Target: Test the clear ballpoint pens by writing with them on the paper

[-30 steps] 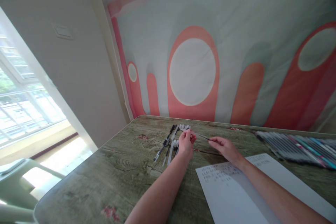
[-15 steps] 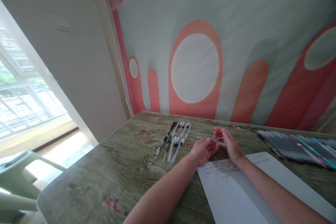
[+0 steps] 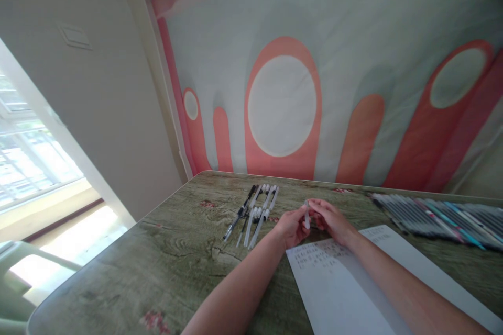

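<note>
So the whole back of the frame is being taken up by a mural wall, grey-green with pinkish-red shapes. The bottom half is mostly being filled by a wood-look tabletop. At lower right, a white sheet with handwriting is being partly covered by the right forearm. A long row of pens is being shown by the right edge, and a smaller bunch of pens near the centre. Just right of that bunch, a slim whitish pen piece is being pinched, roughly upright, between the fingers of the left hand and right hand, near the sheet's far left corner.
</note>
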Demonstrator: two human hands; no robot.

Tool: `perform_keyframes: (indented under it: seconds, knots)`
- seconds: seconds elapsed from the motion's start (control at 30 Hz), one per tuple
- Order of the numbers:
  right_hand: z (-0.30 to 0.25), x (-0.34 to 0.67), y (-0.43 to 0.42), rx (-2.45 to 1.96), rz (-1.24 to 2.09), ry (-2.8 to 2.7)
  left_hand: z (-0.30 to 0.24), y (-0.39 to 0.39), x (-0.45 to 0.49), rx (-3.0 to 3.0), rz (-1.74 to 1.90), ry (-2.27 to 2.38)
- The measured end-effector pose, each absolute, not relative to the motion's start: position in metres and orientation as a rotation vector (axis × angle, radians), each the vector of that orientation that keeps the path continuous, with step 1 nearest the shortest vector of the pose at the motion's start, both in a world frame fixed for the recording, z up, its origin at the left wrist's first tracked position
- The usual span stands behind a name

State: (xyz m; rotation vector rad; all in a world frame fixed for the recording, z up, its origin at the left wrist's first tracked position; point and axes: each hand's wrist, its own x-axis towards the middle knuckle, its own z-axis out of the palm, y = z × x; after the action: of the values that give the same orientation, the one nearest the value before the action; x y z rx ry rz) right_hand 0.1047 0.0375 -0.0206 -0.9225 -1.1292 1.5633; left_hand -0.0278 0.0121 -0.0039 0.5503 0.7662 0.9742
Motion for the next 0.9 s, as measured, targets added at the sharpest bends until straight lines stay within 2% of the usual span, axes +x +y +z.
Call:
perform_keyframes:
  seconds: [0.37, 0.5, 0.63, 0.7, 0.8, 0.9]
  knots:
    - [-0.027, 0.105, 0.046, -0.718, 1.838, -0.73, 0.004, 0.01, -0.031, 0.765, 0.892, 0.841]
    - [-0.033, 0.113, 0.055, -0.702, 1.775, -0.618, 0.015, 0.017, -0.052, 1.257, 0.82, 1.156]
    - [-0.034, 0.118, 0.059, -0.696, 1.792, -0.598, 0.04, 0.022, -0.094, 1.979, 0.668, 1.742]
    - [-0.034, 0.118, 0.06, -0.705, 1.788, -0.595, 0.051, 0.022, -0.111, 2.09, 0.497, 1.955]
    - [-0.033, 0.117, 0.059, -0.711, 1.782, -0.589, 0.058, 0.021, -0.125, 2.089, 0.251, 2.014]
    - [-0.033, 0.117, 0.059, -0.703, 1.79, -0.589, 0.054, 0.021, -0.127, 2.055, 0.206, 1.993]
